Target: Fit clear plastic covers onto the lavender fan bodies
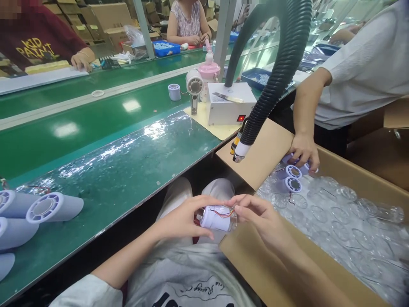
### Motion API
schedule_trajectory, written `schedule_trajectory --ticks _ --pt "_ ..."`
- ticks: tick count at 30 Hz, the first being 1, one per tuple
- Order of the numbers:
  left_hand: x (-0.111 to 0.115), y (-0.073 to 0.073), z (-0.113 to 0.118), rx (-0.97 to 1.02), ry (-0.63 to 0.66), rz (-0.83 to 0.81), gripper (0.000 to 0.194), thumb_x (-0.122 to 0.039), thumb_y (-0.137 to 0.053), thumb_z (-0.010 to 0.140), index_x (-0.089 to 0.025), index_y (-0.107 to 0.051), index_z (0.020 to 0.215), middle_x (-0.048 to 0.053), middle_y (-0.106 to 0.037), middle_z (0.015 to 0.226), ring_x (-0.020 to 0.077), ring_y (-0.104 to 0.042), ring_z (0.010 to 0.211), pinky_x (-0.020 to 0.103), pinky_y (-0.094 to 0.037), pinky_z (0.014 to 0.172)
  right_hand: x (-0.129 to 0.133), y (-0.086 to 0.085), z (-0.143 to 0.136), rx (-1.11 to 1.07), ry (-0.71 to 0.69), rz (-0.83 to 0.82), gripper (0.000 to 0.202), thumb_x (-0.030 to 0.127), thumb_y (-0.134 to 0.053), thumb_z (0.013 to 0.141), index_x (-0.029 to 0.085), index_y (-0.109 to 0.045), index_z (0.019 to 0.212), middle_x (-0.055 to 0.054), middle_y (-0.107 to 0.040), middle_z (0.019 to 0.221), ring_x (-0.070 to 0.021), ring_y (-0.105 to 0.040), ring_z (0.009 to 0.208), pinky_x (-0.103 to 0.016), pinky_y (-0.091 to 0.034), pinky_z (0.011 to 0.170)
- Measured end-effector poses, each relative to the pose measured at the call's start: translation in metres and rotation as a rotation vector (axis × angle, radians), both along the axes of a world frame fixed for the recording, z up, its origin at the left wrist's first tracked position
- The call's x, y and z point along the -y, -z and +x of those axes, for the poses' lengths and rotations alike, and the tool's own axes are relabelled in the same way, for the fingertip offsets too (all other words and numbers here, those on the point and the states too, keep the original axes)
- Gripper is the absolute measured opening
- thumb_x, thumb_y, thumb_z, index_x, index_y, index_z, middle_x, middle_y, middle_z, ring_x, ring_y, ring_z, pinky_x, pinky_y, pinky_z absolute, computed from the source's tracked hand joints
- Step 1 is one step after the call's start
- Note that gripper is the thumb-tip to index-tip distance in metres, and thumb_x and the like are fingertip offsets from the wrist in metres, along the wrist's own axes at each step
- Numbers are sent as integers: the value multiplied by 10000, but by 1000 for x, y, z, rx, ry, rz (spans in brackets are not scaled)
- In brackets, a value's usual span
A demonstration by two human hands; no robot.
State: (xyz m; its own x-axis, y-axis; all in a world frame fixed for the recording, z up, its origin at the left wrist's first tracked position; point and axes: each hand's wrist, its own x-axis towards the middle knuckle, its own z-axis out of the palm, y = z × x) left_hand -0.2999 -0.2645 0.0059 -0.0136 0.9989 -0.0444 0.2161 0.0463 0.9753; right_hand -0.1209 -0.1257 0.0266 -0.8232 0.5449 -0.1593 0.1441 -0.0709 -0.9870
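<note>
Lying crosswise between the two hands, the pale lavender plastic cylinder (pixel 214 219) has its long axis running from the left palm toward the right fingertips, and that line is what I would steer by from my seat. It sits nearer the left hand (pixel 190 216), which is curved about its left end, fingers along the far side and thumb spread along the near side. The right hand (pixel 260 215) meets it from the other end, thumb and fingertips drawn together at the tips of the thin red, yellow and dark wires (pixel 223 212); I can't tell whether they pinch the wires or only the edge of the clear plastic (pixel 234 222) about the cylinder's right end.

Smooth and matt, the cylinder has a raised band toward the left palm, and the wires cross its upper side. Its left end face is hidden from me by the fingers.

Well to the left of the left hand lie similar lavender cylinders with slotted rims (pixel 54 207). Beyond the right hand, on its outer side, I have an open brown cardboard box (pixel 361 170) of clear plastic cups (pixel 338 226), where a co-worker's hand (pixel 305 149) is on more lavender cylinders (pixel 292 184).
</note>
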Motion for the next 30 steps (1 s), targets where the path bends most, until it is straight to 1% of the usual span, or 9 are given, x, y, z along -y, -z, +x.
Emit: schedule_trajectory --ticks 3,4,6,8,11,17,22,26,30 --pt "3 -3 5 115 -69 -43 654 -263 -822 681 -311 -579 1285 73 -611 1228 244 -596 1078 323 -514 876 -3 2 5 -62 -32 46 218 410 -727 815 226 -683 707 -64 -728 1052 -260 -675 976 -369 -569 790" --pt "4 -2 7 182 -108 -58 641 -266 -815 692 -302 -571 1284 75 -603 1242 236 -602 1066 327 -511 886 -3 3 6 -71 -68 131 148 382 -758 794 241 -714 798 -66 -711 1142 -280 -656 1060 -410 -552 877" --pt "6 -1 10 324 -161 -83 621 -284 -803 714 -295 -553 1283 74 -594 1258 215 -612 1031 316 -513 873 -2 4 9 -80 -143 348 229 304 -794 768 263 -721 981 -70 -642 1293 -300 -598 1187 -456 -483 1016" --pt "8 -2 11 406 -160 -100 617 -295 -792 730 -306 -537 1292 68 -595 1262 199 -619 998 291 -520 828 0 5 12 -83 -195 512 296 259 -781 786 263 -692 1068 -74 -597 1354 -296 -582 1218 -448 -456 1060" --pt "11 -5 10 366 -122 -116 708 -314 -811 706 -336 -503 1344 71 -571 1317 206 -623 993 271 -524 769 2 3 16 -68 -228 565 301 294 -737 833 254 -650 1118 -78 -626 1315 -287 -594 1206 -429 -477 1049" --pt "14 -12 7 205 -48 13 771 -279 -836 674 -338 -507 1369 81 -566 1364 271 -578 1177 379 -482 970 2 -5 21 -6 -258 339 370 333 -721 850 264 -591 1190 -60 -620 1305 -247 -618 1156 -358 -540 972" --pt "15 -11 8 143 -26 91 782 -257 -840 668 -317 -509 1374 101 -560 1385 290 -567 1216 428 -453 1028 4 -9 22 23 -265 105 348 356 -716 853 277 -593 1169 -50 -599 1277 -239 -613 1115 -337 -543 916" --pt "16 -13 9 115 -17 136 792 -249 -845 662 -317 -506 1375 91 -559 1396 286 -549 1246 424 -435 1054 6 -8 21 18 -254 -93 326 384 -695 868 282 -581 1156 -41 -606 1175 -213 -612 1032 -293 -540 804" --pt "16 -16 9 70 -16 162 806 -210 -855 644 -333 -514 1364 61 -577 1378 258 -544 1250 382 -427 1065 7 -6 19 15 -222 -224 339 453 -702 851 263 -584 1106 -38 -598 1129 -194 -597 999 -271 -516 795"
